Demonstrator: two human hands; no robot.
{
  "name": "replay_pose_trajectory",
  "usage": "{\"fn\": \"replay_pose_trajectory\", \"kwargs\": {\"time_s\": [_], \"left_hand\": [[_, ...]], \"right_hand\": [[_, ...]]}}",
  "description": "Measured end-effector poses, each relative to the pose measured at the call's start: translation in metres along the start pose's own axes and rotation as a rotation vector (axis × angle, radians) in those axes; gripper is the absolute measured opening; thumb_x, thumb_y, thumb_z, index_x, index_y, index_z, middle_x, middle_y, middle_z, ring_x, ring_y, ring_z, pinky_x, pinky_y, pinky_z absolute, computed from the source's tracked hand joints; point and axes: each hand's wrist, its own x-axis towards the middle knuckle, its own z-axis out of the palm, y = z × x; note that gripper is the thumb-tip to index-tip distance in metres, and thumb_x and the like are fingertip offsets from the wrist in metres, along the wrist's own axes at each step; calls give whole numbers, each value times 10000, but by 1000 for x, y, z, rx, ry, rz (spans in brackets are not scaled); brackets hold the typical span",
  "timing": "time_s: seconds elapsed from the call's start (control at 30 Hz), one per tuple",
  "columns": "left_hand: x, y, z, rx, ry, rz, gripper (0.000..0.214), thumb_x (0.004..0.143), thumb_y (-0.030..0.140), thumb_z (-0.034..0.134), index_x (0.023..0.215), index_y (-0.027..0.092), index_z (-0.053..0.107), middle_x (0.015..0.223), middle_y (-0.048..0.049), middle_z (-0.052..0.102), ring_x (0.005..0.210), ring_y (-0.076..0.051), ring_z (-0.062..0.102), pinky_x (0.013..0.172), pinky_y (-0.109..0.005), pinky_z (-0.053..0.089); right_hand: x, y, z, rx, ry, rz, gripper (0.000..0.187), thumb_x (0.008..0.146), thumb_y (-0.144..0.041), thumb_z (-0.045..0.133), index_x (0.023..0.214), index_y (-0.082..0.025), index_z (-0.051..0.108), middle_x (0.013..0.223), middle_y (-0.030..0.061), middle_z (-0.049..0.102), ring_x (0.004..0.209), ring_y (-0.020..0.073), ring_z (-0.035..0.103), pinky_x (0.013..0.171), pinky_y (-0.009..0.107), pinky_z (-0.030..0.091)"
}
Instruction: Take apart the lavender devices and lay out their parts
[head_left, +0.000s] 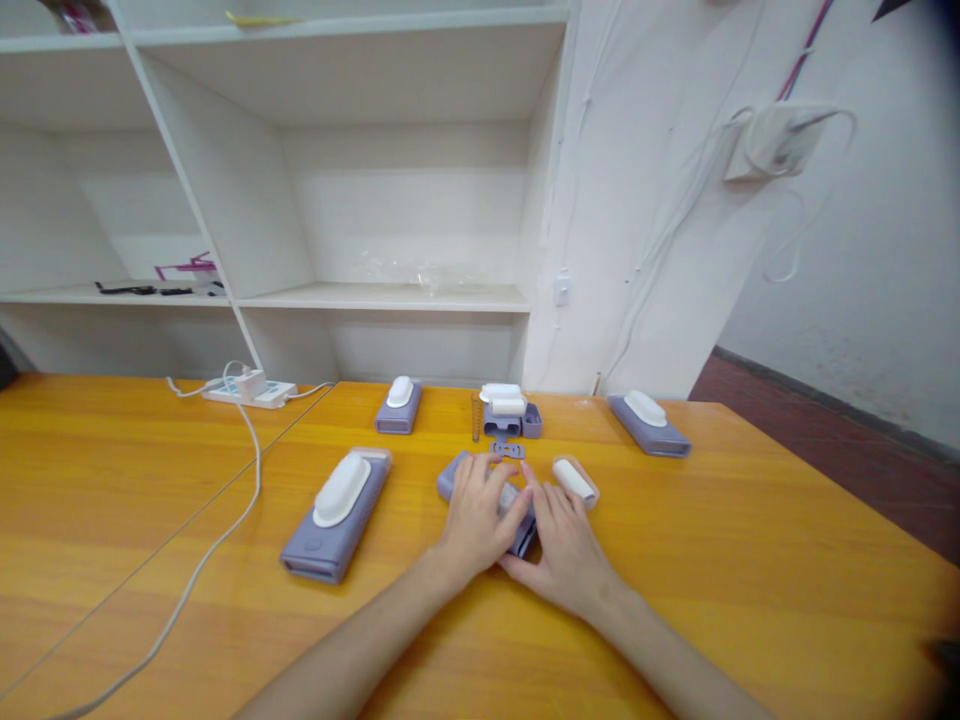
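A purple-grey plastic case (522, 537) lies on the table, slanted, with much of it hidden under my hands. My left hand (480, 515) rests over its middle, fingers bent across it and thumb pressed on its top. At the right end, my right hand (562, 540) holds the case between thumb and fingers. The two hands almost touch at the fingertips. Just beyond the right fingers is a white piece (575, 482) in a pale, see-through-looking shell. A flat purple part with holes (507, 451) lies beyond the left fingertips.
Similar purple cases with white oval tops stand at left (335, 515), back (399, 405) and right (649, 424). A coil spring (476, 418), white parts (504, 400) and a small purple box (531, 421) sit behind my hands. A cable (251, 490) crosses the left side from a power strip (251, 390).
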Motion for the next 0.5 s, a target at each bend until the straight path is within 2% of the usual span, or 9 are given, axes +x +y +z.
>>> {"fn": "replay_pose_trajectory", "kwargs": {"time_s": [0.1, 0.2, 0.33, 0.43, 0.5], "left_hand": [[-1, 2, -6, 44, -34, 48, 286, 709, 370, 635, 953, 228, 586, 1178, -96, 497, 1098, -299, 447, 978, -524, 339], [-1, 3, -7, 72, -70, 61, 379, 621, 364, 681, 963, 229, 587, 1218, -102, 469, 1132, -314, 425, 1007, -538, 302], [1, 2, -1, 135, -45, -100, 572, 603, 503, 690, 1093, 235, 565, 1253, -118, 428, 1175, -326, 405, 1019, -527, 278], [2, 0, 2, 211, 0, -259, 799, 554, 606, 691, 1231, 234, 488, 1313, -145, 374, 1270, -368, 315, 1042, -570, 195], [3, -1, 3, 242, -27, -296, 888, 540, 643, 680, 1288, 232, 436, 1338, -159, 366, 1296, -379, 288, 1047, -584, 159]], "right_hand": [[0, 0, 1, 7, 9, 9, 949, 684, -405, 661, 1441, -121, 163, 1140, 141, 546, 986, 300, 494, 895, 473, 343], [0, -1, 1, 0, 16, 7, 981, 678, -399, 666, 1448, -113, 131, 1156, 149, 542, 990, 306, 493, 907, 482, 326], [1, -1, 1, 2, 21, 21, 1003, 690, -450, 674, 1455, -122, 115, 1134, 144, 555, 989, 304, 498, 916, 481, 315], [2, -1, 0, 9, 25, 19, 1005, 706, -474, 672, 1459, -130, 104, 1122, 137, 560, 995, 298, 498, 923, 474, 311], [1, -1, 1, 10, 22, 20, 995, 716, -477, 667, 1461, -133, 105, 1105, 132, 565, 991, 294, 499, 923, 470, 313]]}}
